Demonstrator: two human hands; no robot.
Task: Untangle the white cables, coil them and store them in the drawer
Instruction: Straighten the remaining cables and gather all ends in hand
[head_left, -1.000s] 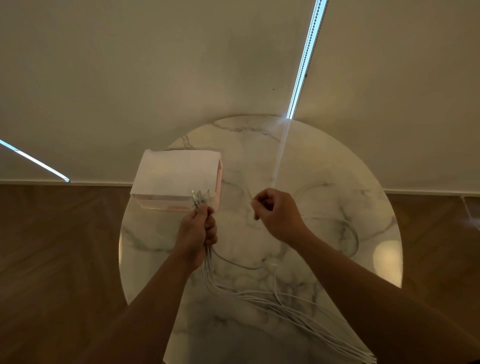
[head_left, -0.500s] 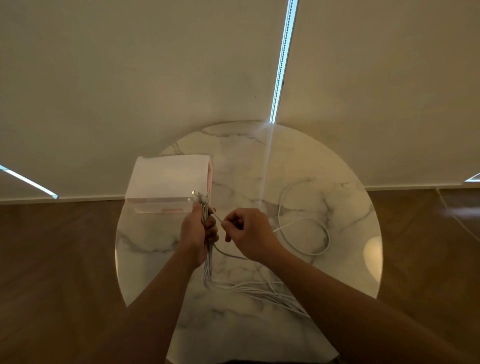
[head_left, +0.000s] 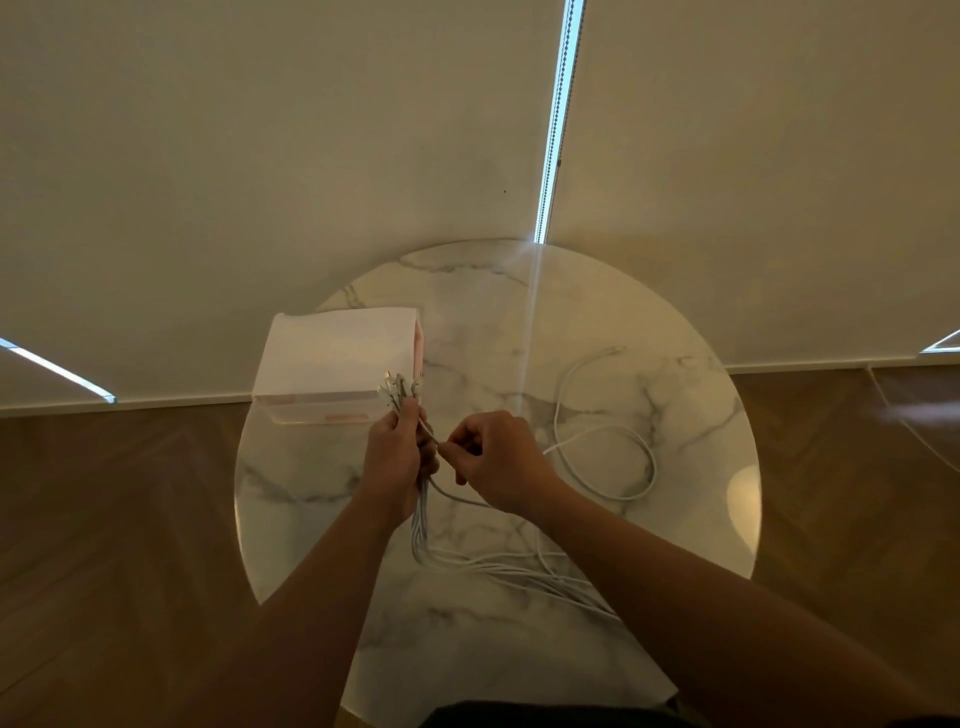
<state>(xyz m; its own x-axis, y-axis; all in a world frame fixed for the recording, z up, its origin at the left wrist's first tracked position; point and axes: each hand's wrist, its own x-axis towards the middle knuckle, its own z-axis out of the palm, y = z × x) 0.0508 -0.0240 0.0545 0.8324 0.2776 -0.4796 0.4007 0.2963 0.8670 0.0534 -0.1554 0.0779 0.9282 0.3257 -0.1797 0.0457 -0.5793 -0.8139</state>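
My left hand (head_left: 397, 452) gripped the bunch of white cables (head_left: 420, 525) just below their plug ends (head_left: 400, 387), in front of the drawer box (head_left: 337, 358) at ten o'clock on the counter (head_left: 675, 551). My right hand (head_left: 493, 462) pinched one cable, its loop (head_left: 652, 465) lying toward three o'clock. Untangling looked nearly finished, I judged; coiling and storing were not yet begun.

The bundle of thin white cables (head_left: 422, 525) is hidden inside the gripping left hand (head_left: 397, 457) and again beneath the right forearm (head_left: 675, 587). Its metal plug tips (head_left: 400, 387) are too small to tell their type.
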